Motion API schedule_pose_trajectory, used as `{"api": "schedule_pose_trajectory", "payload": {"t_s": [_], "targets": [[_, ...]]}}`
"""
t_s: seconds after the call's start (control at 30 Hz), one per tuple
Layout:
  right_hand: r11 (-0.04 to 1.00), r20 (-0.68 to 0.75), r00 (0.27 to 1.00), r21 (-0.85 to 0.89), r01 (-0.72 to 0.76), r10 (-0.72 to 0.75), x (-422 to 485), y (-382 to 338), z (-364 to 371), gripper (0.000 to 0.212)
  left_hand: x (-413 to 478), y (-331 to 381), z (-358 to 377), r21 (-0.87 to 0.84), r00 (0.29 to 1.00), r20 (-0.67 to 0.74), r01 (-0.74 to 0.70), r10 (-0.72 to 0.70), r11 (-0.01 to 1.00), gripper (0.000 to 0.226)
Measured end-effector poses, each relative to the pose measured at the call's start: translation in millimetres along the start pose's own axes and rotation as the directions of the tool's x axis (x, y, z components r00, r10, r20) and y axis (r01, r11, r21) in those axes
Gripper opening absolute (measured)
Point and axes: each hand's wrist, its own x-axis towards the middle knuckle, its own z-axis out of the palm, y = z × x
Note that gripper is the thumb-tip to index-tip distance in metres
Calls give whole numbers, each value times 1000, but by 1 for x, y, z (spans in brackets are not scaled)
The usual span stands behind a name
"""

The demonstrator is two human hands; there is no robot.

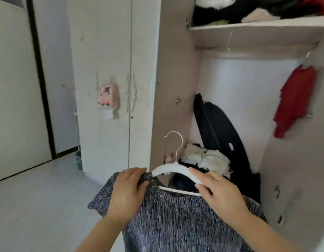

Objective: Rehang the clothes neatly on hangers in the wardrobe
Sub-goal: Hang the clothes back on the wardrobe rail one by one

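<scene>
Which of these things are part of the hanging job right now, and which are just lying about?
In use: grey knit top, white hanger, left hand, right hand.
Lying about: hanging red garment, black bag, crumpled white clothes, shelf pile, pink box.

Nothing legible so far. The pink-and-white packet point(108, 96) hangs on the closed wardrobe door point(103, 51), just left of the door handles point(129, 93). It carries dark printed blocks, but they're too blurred: no word or number can be read.

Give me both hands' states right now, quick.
Left hand: grips the grey knit top at its collar.
Right hand: holds the white hanger by its right arm.
</scene>
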Motion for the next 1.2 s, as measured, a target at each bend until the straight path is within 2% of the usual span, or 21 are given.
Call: {"api": "schedule_pose_trajectory", "payload": {"t_s": [0.17,0.3,0.5,0.83,1.2], "targets": [[980,-53,986,-108,-165,160,11,77,-22,45,70,44,80,-102,981,99,-156,166,982,41],[928,-115,965,-270,-257,234,31,125,-31,48,130,68,137,-193,944,144,-268,297,944,41],[851,-177,906,-313,-422,384,73,182,-41,45,217,99,204,-298,871,172,-400,461,867,44],[763,-238,868,-415,-496,435,154,300,-50,45,344,148,315,-376,798,154,-498,583,781,46],[764,-355,851,-393,-512,387,253,474,-72,43,491,232,435,-383,772,59,-568,633,729,41]]}}
